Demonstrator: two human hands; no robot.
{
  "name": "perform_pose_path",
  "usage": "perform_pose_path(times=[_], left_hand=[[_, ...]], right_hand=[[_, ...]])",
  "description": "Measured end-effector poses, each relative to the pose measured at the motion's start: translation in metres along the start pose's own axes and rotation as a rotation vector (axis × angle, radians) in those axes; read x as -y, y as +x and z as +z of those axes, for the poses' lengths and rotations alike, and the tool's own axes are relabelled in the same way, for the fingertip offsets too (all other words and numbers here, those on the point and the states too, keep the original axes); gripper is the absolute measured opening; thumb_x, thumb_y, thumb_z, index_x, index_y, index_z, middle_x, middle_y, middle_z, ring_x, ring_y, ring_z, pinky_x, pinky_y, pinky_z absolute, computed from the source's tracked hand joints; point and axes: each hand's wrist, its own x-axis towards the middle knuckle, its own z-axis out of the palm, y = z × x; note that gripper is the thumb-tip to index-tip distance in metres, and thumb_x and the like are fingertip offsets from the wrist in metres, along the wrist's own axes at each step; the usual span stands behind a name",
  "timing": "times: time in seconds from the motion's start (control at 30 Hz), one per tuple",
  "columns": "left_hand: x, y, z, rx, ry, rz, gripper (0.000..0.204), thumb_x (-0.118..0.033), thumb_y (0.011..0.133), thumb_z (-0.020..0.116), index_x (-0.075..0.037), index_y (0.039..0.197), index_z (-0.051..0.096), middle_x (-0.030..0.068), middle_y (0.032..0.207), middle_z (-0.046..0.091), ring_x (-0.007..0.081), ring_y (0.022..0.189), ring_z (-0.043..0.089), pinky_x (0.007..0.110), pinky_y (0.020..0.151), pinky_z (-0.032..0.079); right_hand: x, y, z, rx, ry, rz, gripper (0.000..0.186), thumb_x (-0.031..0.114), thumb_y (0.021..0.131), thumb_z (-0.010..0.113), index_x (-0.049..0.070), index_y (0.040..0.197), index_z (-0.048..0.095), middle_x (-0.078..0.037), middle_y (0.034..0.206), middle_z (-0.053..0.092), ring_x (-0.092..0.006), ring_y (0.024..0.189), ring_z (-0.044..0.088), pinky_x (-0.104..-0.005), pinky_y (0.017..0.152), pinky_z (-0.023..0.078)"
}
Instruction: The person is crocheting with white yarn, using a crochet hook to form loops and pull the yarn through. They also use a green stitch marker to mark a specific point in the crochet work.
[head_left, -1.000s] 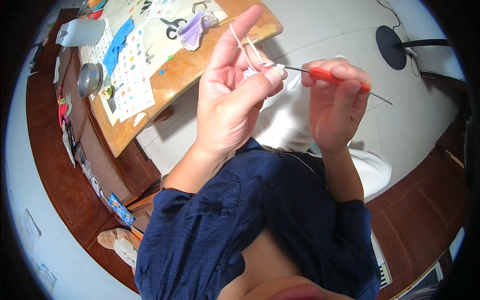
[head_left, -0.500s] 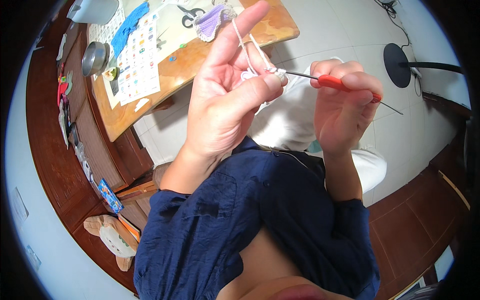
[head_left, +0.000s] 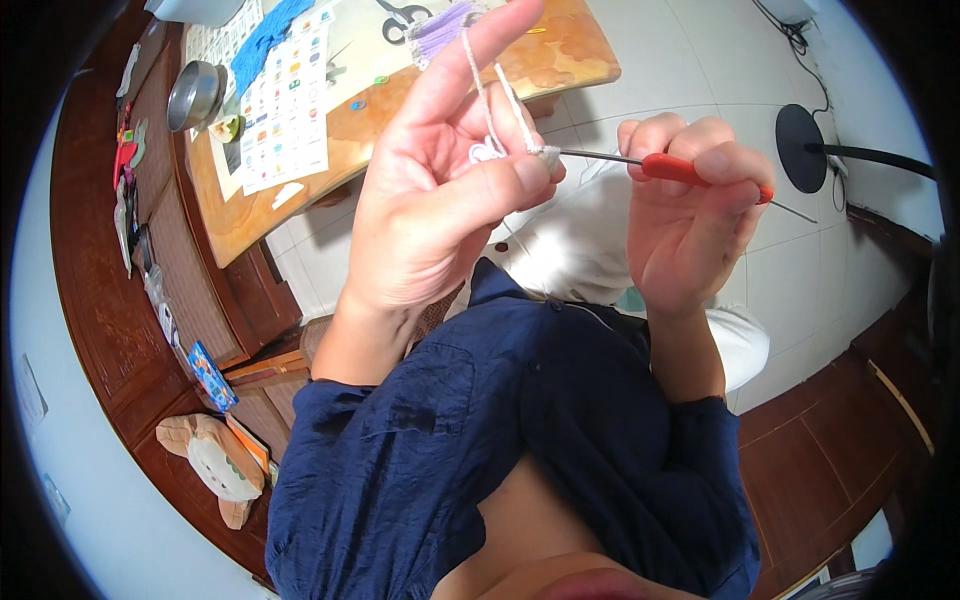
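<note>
My left hand [head_left: 425, 215] is raised with its index finger stretched out. White yarn [head_left: 511, 100] runs over that finger and down to the palm. Between thumb and fingertips it pinches a small white crocheted piece [head_left: 547, 153]. My right hand [head_left: 690, 225] grips the red handle of a crochet hook [head_left: 668, 167], fingers above and thumb below. The hook's thin metal shaft points left and its tip meets the piece at my left thumb. A second thin metal end sticks out past the right hand. Exactly how the tip sits in the stitches is too small to tell.
On the wooden table [head_left: 575, 65] beyond my left hand lie a printed sheet [head_left: 285, 125], a blue knitted strip [head_left: 262, 50], black scissors [head_left: 402, 22] and a purple crocheted piece [head_left: 435, 38]. A metal bowl [head_left: 196, 95] stands at its left. A black round base [head_left: 801, 150] is on the floor.
My hands have moved slightly apart, the left one leftward and the right one a little rightward with the hook. More of the shaft shows between them. The view has shifted slightly.
</note>
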Motion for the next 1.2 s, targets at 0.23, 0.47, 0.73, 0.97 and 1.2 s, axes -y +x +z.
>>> perform_pose_path(times=[0.23,0.47,0.73,0.97,1.2], left_hand=[[-0.018,-0.005,0.001,-0.022,-0.023,-0.087,0.09,0.02,0.074,0.056,0.002,0.153,0.018,0.0065,0.081,0.057,0.0136,0.074,0.057,0.024,0.073,0.046],[-0.016,-0.011,-0.024,0.076,0.059,0.063,0.089,0.02,0.074,0.055,0.003,0.153,0.017,0.0053,0.082,0.056,0.012,0.075,0.055,0.022,0.072,0.044],[-0.04,-0.017,-0.007,-0.165,0.15,-0.178,0.088,0.02,0.077,0.054,0.002,0.154,0.016,0.0034,0.088,0.056,0.0086,0.073,0.052,0.019,0.071,0.043],[-0.041,-0.025,-0.02,0.267,-0.031,-0.17,0.087,0.02,0.078,0.055,0.002,0.154,0.016,0.0014,0.087,0.055,0.0066,0.073,0.05,0.017,0.065,0.039],[-0.03,-0.028,-0.015,0.351,0.056,-0.165,0.086,0.018,0.076,0.058,0.003,0.153,0.02,0.0016,0.085,0.055,0.0056,0.068,0.049,0.016,0.059,0.035]], right_hand=[[-0.003,0.005,0.015,-0.053,0.113,0.097,0.027,0.023,0.107,0.035,0.003,0.107,0.053,-0.01,0.089,0.057,-0.0135,0.074,0.051,-0.0289,0.073,0.047],[0.013,0.014,0.019,0.178,-0.218,0.195,0.031,0.043,0.105,0.038,0.014,0.104,0.049,-0.002,0.084,0.044,-0.0219,0.082,0.051,-0.0431,0.078,0.039],[0.013,0.014,0.036,0.117,-0.368,-0.014,0.048,0.039,0.102,0.048,0.001,0.075,0.056,-0.007,0.078,0.054,-0.0188,0.069,0.057,-0.0307,0.062,0.047],[0.042,0.007,0.034,0.196,-0.326,-0.016,0.032,0.039,0.103,0.044,0.009,0.098,0.053,-0.005,0.082,0.05,-0.021,0.077,0.055,-0.0372,0.07,0.043],[0.069,-0.002,0.035,0.246,-0.366,0.036,0.029,0.041,0.105,0.038,0.015,0.105,0.05,-0.001,0.085,0.044,-0.0213,0.085,0.051,-0.0436,0.079,0.039]])
